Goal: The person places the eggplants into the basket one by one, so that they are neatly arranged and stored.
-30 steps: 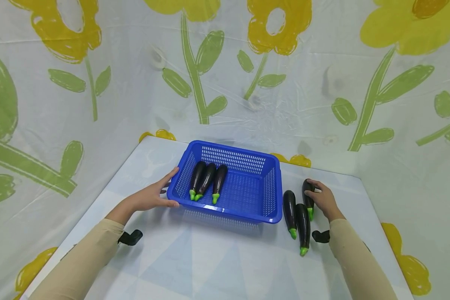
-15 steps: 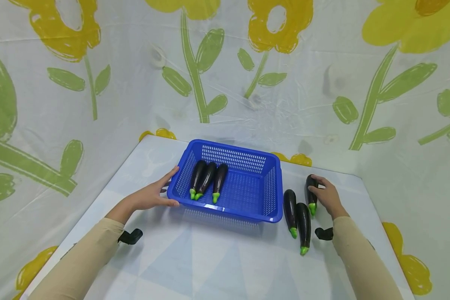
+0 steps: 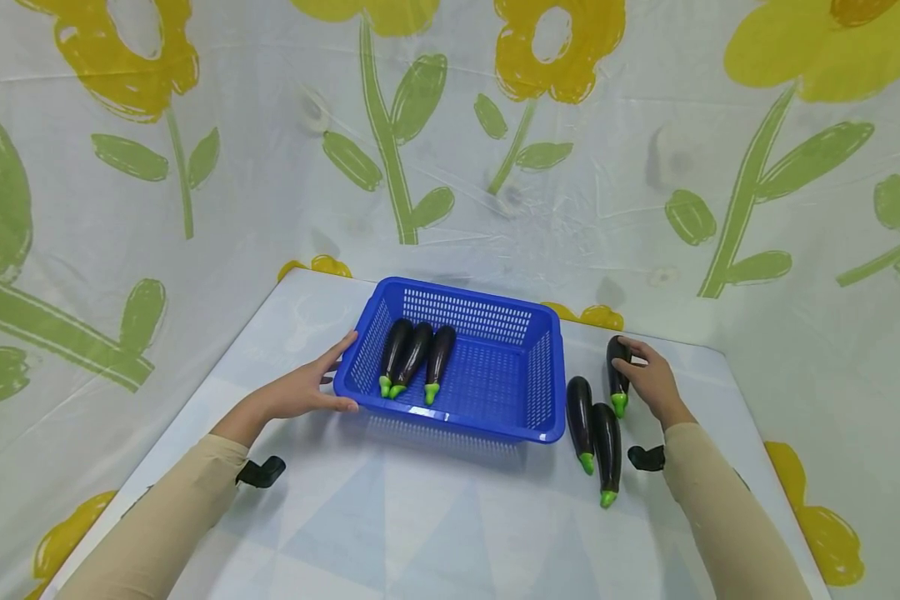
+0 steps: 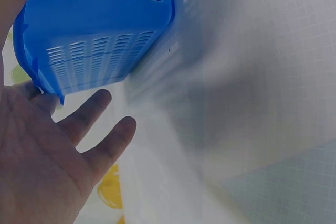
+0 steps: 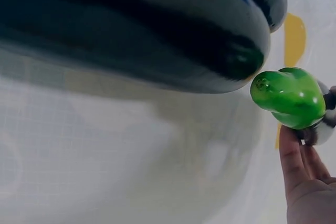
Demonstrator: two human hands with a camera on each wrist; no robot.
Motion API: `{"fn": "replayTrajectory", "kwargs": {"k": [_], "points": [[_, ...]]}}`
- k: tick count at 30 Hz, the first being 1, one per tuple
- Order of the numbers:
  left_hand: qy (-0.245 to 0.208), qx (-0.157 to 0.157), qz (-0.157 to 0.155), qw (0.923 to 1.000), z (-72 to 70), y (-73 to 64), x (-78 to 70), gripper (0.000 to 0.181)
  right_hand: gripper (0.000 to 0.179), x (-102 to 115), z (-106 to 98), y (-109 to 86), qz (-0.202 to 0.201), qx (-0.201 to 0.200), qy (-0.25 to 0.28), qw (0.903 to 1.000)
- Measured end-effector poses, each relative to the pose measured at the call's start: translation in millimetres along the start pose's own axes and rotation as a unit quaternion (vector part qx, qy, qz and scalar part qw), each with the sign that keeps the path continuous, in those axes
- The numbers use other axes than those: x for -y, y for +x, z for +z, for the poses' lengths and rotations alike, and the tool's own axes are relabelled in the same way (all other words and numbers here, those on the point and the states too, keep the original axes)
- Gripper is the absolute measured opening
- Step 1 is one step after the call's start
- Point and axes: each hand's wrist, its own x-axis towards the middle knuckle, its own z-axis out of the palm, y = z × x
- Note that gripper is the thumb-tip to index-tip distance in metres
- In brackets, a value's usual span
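Note:
In the head view a blue plastic basket point(image 3: 465, 429) holds three dark eggplants point(image 3: 414, 360) with green stem ends, lying at its left side. My left hand point(image 3: 300, 390) rests against the basket's left end, fingers spread, thumb at the near corner. The left wrist view shows two straight fingers point(image 4: 113, 145) of it off the basket wall point(image 4: 100, 14). My right hand point(image 3: 652, 382) grips an eggplant point(image 3: 617, 375) near its far end, green end toward me. In the right wrist view that green end point(image 5: 294, 98) shows in front of the fingers point(image 5: 294, 166).
Two more eggplants, a left one point(image 3: 580, 421) and a right one point(image 3: 607, 454), lie side by side right of the basket, nearer me than the gripped one. The pale table point(image 3: 330, 517) meets a flower-printed curtain point(image 3: 615, 200) at its back edge.
My right hand has moved away from me with the eggplant, drawing it farther from the two lying beside the basket. The left hand and basket stay put.

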Motion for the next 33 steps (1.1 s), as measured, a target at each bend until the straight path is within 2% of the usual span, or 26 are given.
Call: {"fn": "replayTrajectory", "kwargs": {"k": [8, 15, 24, 33], "points": [[0.0, 0.0, -0.001, 1.0, 0.2, -1.0, -0.7, 0.107, 0.061, 7.0, 1.2, 0.2, -0.009, 0.005, 0.014, 0.9999], [-0.004, 0.001, 0.004, 1.0, -0.1, -1.5, -2.3, 0.107, 0.059, 13.9, 5.3, 1.6, -0.045, -0.005, 0.027, 0.9986], [-0.001, 0.0, 0.0, 1.0, 1.2, -1.0, -0.5, 0.106, 0.056, 20.7, 13.3, 4.7, -0.062, -0.011, 0.037, 0.9973], [0.001, -0.001, -0.002, 1.0, 0.6, -0.6, -0.9, 0.107, 0.055, 36.1, 22.2, 2.0, -0.074, 0.003, 0.05, 0.996]]}}
